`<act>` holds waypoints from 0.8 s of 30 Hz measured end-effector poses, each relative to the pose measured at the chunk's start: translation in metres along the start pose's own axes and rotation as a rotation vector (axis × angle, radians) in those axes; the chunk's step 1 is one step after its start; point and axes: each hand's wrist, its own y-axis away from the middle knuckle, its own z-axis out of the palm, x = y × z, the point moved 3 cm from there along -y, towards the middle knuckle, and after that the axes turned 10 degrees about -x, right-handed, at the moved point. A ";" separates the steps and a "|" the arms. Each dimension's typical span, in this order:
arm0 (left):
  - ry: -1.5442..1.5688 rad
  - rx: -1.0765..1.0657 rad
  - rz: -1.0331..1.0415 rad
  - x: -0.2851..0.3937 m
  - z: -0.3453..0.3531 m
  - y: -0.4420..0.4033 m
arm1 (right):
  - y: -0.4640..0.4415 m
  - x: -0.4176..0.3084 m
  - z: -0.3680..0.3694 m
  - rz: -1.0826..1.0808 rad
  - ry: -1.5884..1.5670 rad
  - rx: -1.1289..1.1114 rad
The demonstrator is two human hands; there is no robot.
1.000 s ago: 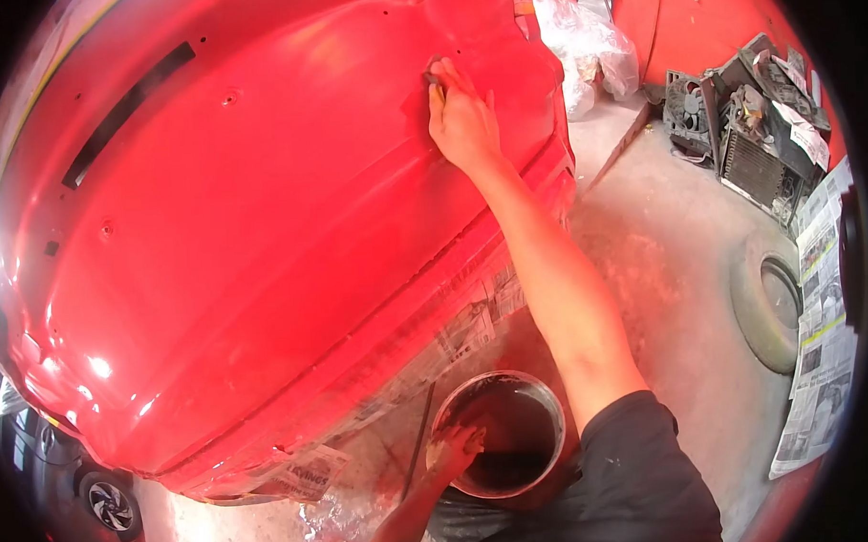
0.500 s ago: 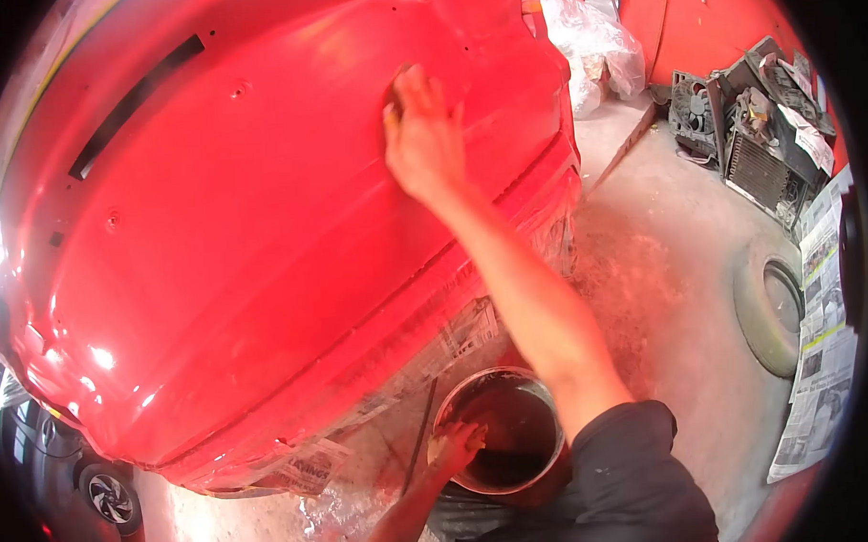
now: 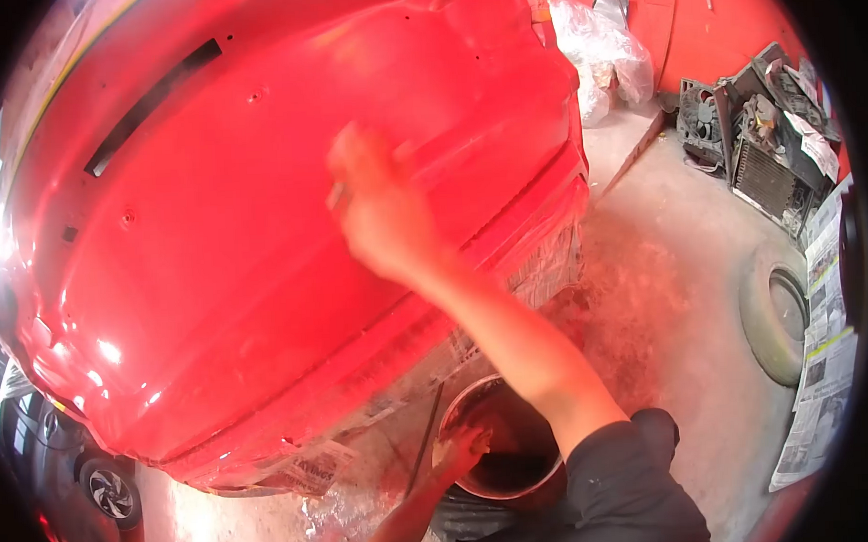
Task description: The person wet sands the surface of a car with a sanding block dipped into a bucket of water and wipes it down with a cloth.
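Observation:
A large glossy red car panel (image 3: 213,240) fills the left and middle of the view, with a dark slot near its upper left. Over its surface is my right hand (image 3: 374,201), smeared by motion; whatever lies under its fingers cannot be made out. Low in the view, a round bucket (image 3: 559,474) holds dark liquid. My left hand (image 3: 464,450) is at the bucket's left rim, its fingers bent over the inside. Too little detail shows to tell whether it holds anything.
Newspaper masking (image 3: 317,466) hangs along the panel's lower edge. On the right are a tire (image 3: 772,321), newspaper sheets (image 3: 820,382) and a pile of radiator parts (image 3: 760,154). Plastic wrap (image 3: 603,55) lies at the top. A dark car's wheel (image 3: 109,493) shows lower left.
My right hand has swept left and down across the red panel. My left hand has stayed at the bucket rim. The whole view has shifted slightly.

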 end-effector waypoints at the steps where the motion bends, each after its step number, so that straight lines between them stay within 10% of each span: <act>1: 0.005 -0.009 -0.009 -0.002 0.001 -0.001 | 0.005 -0.004 -0.003 -0.136 0.020 -0.026; 3: 0.045 -0.007 0.002 -0.003 0.000 0.005 | 0.023 -0.004 -0.011 -0.386 0.054 -0.092; 5: 0.089 0.002 0.007 -0.002 0.002 0.001 | -0.009 0.054 -0.034 0.239 -0.715 -0.239; 10: -0.150 0.099 0.011 0.008 -0.009 0.002 | -0.046 0.102 -0.015 0.216 0.257 0.351; 16: -0.049 0.107 0.014 -0.007 0.005 0.002 | -0.003 -0.013 0.001 -0.426 -0.029 -0.048; 19: 0.005 0.123 0.042 -0.008 0.006 0.000 | -0.041 0.082 -0.036 0.117 -0.328 -0.163; 20: -0.051 0.101 0.025 0.001 -0.006 -0.004 | -0.045 0.102 -0.044 0.031 0.072 0.051; 24: -0.165 0.162 0.050 0.027 -0.023 0.001 | -0.033 0.029 -0.019 0.074 -0.045 0.047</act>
